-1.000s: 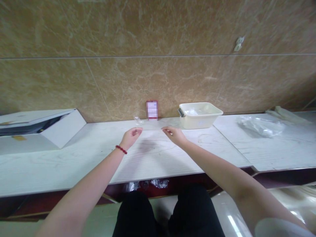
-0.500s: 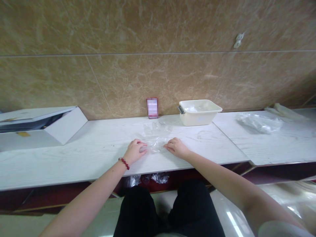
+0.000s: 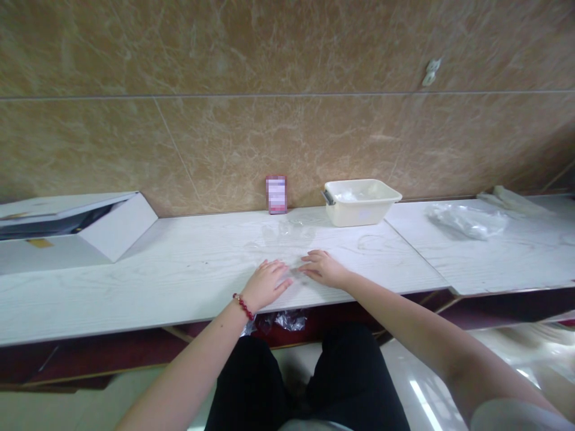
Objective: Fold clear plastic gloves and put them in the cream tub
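Clear plastic film point(image 3: 287, 230) lies on the white wood-grain tabletop point(image 3: 179, 293), in front of a small red-edged card point(image 3: 277, 195) that leans on the wall. My left hand point(image 3: 269, 284), with a red bead bracelet at its wrist, rests near the front edge, its fingers spread and nothing visible in them. Close by on the right is my right hand point(image 3: 323, 269), its fingers slightly bent, its fingertips near the left hand's. Whether thin film lies between or under the fingertips is hard to make out.
A cream bin point(image 3: 362, 212) with plastic inside stands by the wall. Crumpled clear bags point(image 3: 467, 220) lie at the right. An opened white box point(image 3: 96, 242) with dark contents sits at the left. Plastic bags point(image 3: 291, 320) show on the shelf below.
My left hand has moved right, toward my right hand, and its fingers have spread. The film that bunched up between the hands is no longer visible there. The right hand has hardly moved.
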`<state>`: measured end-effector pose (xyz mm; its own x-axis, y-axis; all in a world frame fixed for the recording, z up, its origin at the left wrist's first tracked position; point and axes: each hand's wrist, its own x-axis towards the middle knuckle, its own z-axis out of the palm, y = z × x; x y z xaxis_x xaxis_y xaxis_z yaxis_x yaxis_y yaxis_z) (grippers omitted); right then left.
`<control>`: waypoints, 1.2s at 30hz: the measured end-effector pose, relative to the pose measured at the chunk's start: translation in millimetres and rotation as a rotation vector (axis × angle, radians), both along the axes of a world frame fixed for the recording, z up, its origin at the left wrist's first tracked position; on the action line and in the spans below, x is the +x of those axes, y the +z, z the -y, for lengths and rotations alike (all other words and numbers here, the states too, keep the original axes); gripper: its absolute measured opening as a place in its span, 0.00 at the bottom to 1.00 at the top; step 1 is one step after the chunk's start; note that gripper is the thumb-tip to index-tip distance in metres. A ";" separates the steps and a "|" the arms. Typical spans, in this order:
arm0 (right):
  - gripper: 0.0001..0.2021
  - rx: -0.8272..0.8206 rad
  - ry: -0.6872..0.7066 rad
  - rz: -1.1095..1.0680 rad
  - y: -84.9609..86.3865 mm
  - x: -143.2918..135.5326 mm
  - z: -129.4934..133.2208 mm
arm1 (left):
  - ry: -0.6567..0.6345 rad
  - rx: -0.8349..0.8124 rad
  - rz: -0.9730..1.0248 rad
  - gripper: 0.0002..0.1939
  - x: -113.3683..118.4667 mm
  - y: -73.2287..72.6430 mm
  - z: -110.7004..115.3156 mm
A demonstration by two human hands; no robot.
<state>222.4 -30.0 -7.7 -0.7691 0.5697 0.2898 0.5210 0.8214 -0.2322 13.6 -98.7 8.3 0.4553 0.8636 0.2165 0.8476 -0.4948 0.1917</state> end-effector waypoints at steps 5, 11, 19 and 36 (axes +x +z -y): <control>0.16 -0.092 0.139 0.064 8.4 11.6 -1.5 | 0.069 0.055 -0.001 0.28 23.3 -23.4 8.8; 0.20 -0.186 0.141 -0.043 18.0 7.0 -11.9 | 0.084 0.117 -0.013 0.32 29.4 -26.6 13.7; 0.21 -0.253 0.151 -0.048 11.1 -45.8 -16.7 | 0.109 0.124 0.023 0.34 39.3 -32.3 19.7; 0.25 -0.029 0.084 0.228 -17.5 -48.1 -62.9 | 0.081 0.085 -0.013 0.35 39.2 -36.7 20.1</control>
